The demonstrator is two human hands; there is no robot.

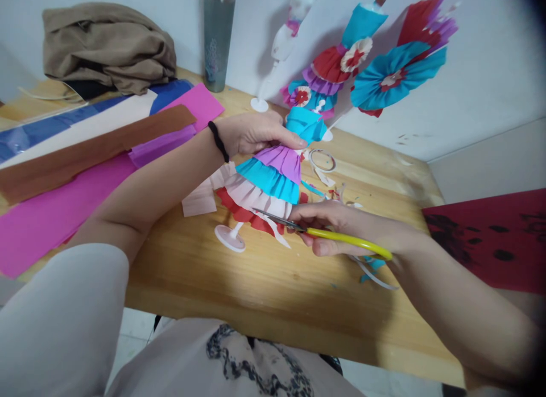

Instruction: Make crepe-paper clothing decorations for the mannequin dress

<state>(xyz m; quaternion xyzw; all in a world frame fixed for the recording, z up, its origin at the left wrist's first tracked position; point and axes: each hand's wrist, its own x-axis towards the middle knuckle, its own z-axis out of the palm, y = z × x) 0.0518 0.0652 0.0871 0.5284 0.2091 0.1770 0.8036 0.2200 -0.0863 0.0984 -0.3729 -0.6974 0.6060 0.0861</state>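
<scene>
A small paper dress (273, 178) with turquoise, purple, pale pink and red ruffles leans tilted over the table on a white stand, whose round base (230, 238) shows below the hem. My left hand (260, 132) is closed around its turquoise top and waist, a black band on the wrist. In my right hand (326, 223) are yellow-handled scissors (347, 240); their blades lie at the pale pink ruffle near the hem. A thin pale strip (279, 233) hangs down beside the blades.
Long crepe paper sheets (98, 147) lie at the left, below a brown cloth (108, 44). A bottle (218, 41) and other decorated stands (326, 67) are at the back. A tape roll (323, 160) and paper scraps lie right of the dress. Red paper (495, 238) is at the right.
</scene>
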